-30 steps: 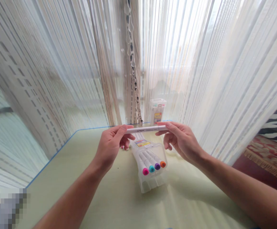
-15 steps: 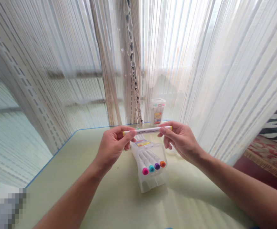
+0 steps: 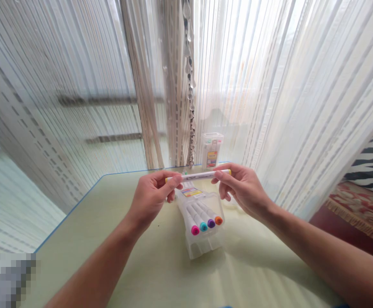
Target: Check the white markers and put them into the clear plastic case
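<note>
A white marker [image 3: 199,176] with yellow ends is held level between my two hands. My left hand [image 3: 154,194] pinches its left end between thumb and fingers. At the other end, the thumb and index finger of my right hand [image 3: 242,186] grip it, the remaining fingers curled below. Beneath the marker, a clear plastic marker case [image 3: 205,248] lies on the table, tilted toward me. Several white markers [image 3: 202,216] rest in it, with pink, turquoise, purple and orange ends facing me. A yellow label shows on the case's far part, partly hidden by my hands and the marker.
Another clear marker case [image 3: 212,149] stands upright at the back of the pale green table [image 3: 86,239]. Behind it hang string curtains [image 3: 102,77] and a beaded strand [image 3: 191,98]. A patterned, fringed cloth [image 3: 359,209] is at the right. A pixelated patch covers the lower left corner.
My hands and the marker hold almost the same place. The beaded strand has swung to the right, toward vertical, and the curtains have shifted slightly.
</note>
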Tool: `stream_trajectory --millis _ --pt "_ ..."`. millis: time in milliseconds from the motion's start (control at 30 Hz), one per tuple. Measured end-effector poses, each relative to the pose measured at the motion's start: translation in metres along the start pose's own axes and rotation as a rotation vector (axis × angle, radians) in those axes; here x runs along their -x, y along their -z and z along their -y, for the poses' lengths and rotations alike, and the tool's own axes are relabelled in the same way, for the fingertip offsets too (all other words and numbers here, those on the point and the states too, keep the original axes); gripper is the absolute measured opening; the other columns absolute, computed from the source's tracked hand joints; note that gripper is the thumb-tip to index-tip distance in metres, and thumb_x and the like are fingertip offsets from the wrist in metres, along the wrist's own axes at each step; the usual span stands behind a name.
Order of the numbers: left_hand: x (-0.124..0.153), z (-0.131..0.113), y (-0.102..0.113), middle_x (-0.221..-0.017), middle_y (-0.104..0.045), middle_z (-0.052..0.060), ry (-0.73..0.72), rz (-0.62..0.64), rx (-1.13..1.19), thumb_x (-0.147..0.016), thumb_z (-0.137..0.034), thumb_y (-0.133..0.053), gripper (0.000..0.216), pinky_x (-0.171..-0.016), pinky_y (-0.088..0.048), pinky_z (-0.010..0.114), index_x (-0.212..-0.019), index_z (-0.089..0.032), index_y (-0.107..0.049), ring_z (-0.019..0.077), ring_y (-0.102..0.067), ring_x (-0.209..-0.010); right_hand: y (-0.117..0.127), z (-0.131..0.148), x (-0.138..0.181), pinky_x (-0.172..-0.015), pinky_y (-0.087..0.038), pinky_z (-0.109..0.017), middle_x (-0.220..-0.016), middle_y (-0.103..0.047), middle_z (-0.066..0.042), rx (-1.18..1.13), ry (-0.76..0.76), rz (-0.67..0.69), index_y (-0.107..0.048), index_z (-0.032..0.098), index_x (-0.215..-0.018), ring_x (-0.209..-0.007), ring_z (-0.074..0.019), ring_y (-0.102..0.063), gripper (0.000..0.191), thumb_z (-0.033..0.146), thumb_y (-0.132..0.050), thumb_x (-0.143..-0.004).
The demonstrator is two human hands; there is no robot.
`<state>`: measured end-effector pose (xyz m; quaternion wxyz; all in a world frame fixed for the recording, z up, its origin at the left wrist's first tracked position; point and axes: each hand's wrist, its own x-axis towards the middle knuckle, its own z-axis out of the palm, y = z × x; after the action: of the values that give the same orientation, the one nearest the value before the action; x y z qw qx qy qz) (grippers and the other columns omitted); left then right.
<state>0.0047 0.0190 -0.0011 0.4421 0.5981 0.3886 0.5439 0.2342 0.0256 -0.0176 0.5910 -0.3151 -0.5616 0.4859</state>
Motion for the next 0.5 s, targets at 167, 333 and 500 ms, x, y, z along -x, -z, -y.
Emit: stream_trajectory --millis 167,333,500 --pt "0.0001 0.0005 0.0006 -0.069 -0.07 0.005 0.008 -0.009 0.016 -0.077 -0.035 -0.08 0.026 -0.047 -0.038 0.022 -0.087 -0.011 -0.076 0.0084 -0.049 -0.049 -0.0012 0.0033 0.0011 -0.036 -0.04 -0.02 -0.073 -0.074 -0.004 -0.005 -0.006 -0.003 -0.073 0.015 -0.093 -0.04 -0.0095 -0.059 0.025 0.037 -0.079 -0.082" --pt "-0.0002 0.0007 0.0009 -0.071 -0.071 0.006 0.023 -0.031 0.039 -0.08 -0.037 -0.077 0.029 -0.047 -0.039 0.023 -0.089 -0.01 -0.076 0.0087 -0.051 -0.049 -0.003 0.0063 0.0015 -0.035 -0.039 -0.021 -0.073 -0.074 -0.005 -0.039 -0.03 -0.022 -0.074 0.015 -0.093 -0.039 -0.0103 -0.059 0.024 0.036 -0.076 -0.082" --pt "-0.001 0.0022 0.0016 -0.072 -0.07 0.006 0.026 -0.04 0.102 -0.083 -0.036 -0.072 0.03 -0.046 -0.04 0.022 -0.096 -0.009 -0.074 0.0095 -0.052 -0.049 -0.0031 0.0071 0.0013 -0.035 -0.039 -0.021 -0.073 -0.075 -0.006 -0.078 -0.04 -0.028 -0.075 0.013 -0.094 -0.038 -0.0113 -0.059 0.024 0.033 -0.072 -0.081"
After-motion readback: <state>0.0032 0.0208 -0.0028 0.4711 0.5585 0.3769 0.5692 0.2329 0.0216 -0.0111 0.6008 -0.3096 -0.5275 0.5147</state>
